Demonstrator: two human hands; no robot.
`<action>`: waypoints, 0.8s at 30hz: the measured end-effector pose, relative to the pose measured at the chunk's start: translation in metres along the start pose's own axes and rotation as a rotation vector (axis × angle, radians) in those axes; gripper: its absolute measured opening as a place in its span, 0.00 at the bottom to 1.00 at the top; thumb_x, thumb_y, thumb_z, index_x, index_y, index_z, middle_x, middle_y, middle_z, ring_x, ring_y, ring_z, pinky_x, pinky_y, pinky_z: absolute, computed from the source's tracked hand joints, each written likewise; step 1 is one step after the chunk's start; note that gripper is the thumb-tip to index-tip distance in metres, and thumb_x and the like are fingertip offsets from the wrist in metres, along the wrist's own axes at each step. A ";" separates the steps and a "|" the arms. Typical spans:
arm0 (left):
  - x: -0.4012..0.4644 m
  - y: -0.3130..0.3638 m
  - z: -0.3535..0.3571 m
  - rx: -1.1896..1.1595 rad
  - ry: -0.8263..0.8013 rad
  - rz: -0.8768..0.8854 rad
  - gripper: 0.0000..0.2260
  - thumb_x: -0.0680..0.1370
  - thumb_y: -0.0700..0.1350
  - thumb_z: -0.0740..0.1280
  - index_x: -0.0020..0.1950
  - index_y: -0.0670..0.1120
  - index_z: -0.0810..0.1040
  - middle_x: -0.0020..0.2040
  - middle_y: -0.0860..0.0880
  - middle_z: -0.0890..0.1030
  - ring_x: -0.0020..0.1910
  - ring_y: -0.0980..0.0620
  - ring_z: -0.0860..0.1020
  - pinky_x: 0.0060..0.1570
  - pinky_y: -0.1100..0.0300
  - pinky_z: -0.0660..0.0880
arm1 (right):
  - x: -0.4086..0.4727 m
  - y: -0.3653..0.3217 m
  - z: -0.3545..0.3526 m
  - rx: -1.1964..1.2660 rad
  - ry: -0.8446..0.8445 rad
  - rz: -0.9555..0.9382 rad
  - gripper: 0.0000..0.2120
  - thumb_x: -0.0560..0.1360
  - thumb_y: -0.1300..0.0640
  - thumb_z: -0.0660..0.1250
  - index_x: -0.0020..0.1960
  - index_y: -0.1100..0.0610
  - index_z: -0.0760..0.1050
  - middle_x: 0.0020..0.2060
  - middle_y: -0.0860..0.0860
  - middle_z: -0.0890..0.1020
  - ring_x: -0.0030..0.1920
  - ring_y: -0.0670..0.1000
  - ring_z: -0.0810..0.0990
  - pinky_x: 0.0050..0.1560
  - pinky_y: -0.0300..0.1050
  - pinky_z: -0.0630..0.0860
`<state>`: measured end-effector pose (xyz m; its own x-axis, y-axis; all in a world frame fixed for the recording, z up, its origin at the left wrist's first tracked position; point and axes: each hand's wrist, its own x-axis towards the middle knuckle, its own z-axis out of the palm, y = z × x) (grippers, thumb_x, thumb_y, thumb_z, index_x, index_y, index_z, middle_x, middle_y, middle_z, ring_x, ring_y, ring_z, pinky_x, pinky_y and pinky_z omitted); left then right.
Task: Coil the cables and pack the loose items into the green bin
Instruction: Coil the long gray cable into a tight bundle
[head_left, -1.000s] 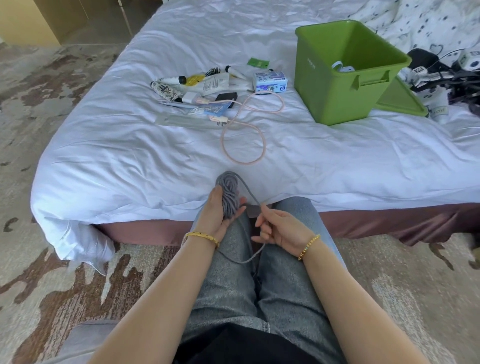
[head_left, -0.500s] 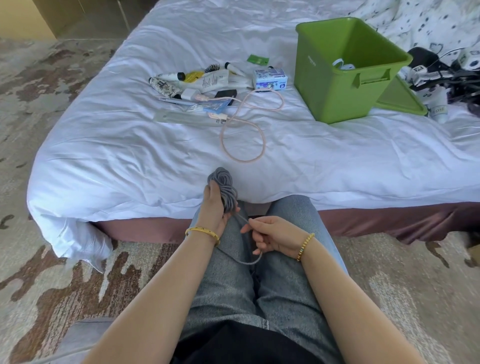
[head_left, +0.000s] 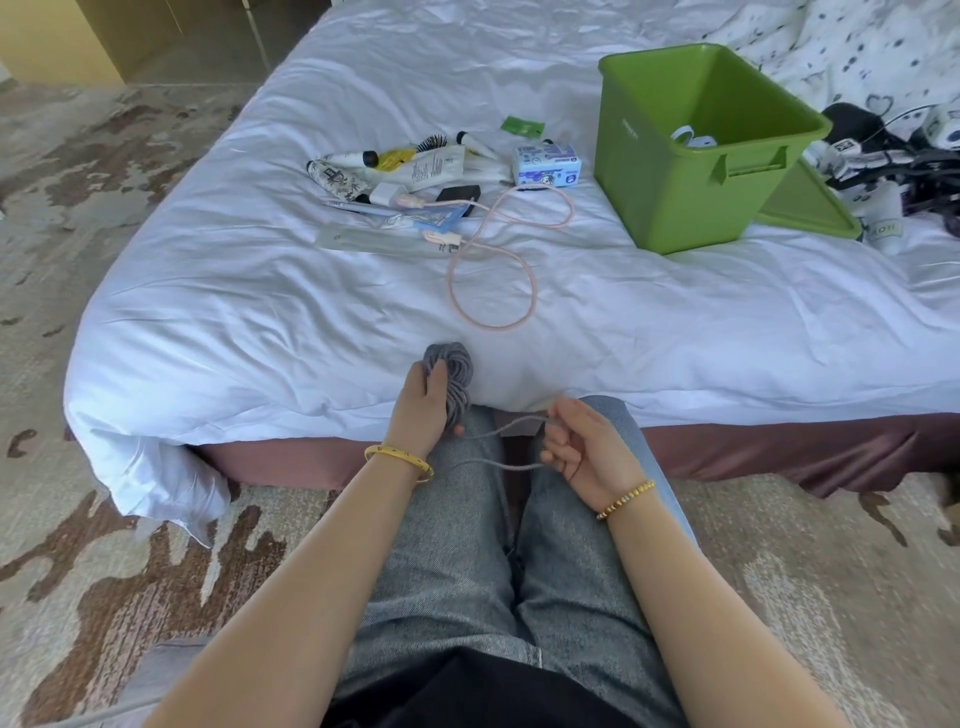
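Note:
My left hand (head_left: 422, 410) grips a coiled grey cable (head_left: 457, 379) at the bed's near edge, above my knees. Its loose tail runs right to my right hand (head_left: 582, 441), which pinches the strand in a small loop. A pink cable (head_left: 491, 275) lies uncoiled in loops on the white sheet, plugged into a white charger (head_left: 385, 193). Behind it sits a pile of loose items (head_left: 431, 166): tubes, a brush, a tissue pack (head_left: 546, 165), a black block. The green bin (head_left: 680, 171) stands open at the right with white items inside.
The bin's green lid (head_left: 810, 208) lies flat just right of the bin. A tangle of black cables and white devices (head_left: 893, 156) lies at the far right of the bed. Patterned carpet (head_left: 104, 571) surrounds the bed; I sit facing its foot.
My left hand has lifted the grey coil toward the sheet. My right hand has shifted right, drawing the loose tail out sideways. The view has tilted slightly.

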<state>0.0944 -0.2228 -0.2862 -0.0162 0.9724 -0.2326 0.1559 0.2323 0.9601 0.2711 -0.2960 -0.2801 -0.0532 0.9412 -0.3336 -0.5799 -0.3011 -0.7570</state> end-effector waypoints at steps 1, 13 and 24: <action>-0.001 0.001 0.000 0.050 -0.018 0.009 0.11 0.80 0.53 0.57 0.42 0.48 0.68 0.46 0.41 0.74 0.37 0.46 0.77 0.23 0.61 0.75 | 0.000 -0.001 0.000 0.048 0.024 -0.015 0.13 0.79 0.54 0.57 0.38 0.56 0.70 0.21 0.47 0.70 0.18 0.42 0.62 0.28 0.37 0.76; -0.018 0.007 0.013 0.667 -0.308 0.250 0.19 0.77 0.61 0.58 0.64 0.54 0.72 0.60 0.53 0.78 0.56 0.56 0.74 0.48 0.70 0.62 | -0.002 -0.005 -0.007 0.167 -0.034 -0.048 0.11 0.78 0.68 0.55 0.45 0.55 0.72 0.44 0.53 0.84 0.32 0.45 0.78 0.25 0.34 0.72; -0.025 0.005 0.019 0.775 -0.606 0.257 0.07 0.76 0.50 0.61 0.47 0.49 0.76 0.45 0.51 0.80 0.47 0.50 0.77 0.47 0.57 0.71 | 0.002 -0.003 -0.009 0.096 0.012 -0.092 0.09 0.77 0.67 0.57 0.48 0.56 0.73 0.36 0.50 0.83 0.30 0.43 0.75 0.24 0.33 0.67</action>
<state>0.1146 -0.2465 -0.2784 0.5777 0.7668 -0.2799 0.6850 -0.2689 0.6772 0.2799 -0.2948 -0.2831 0.0130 0.9622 -0.2719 -0.6570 -0.1968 -0.7278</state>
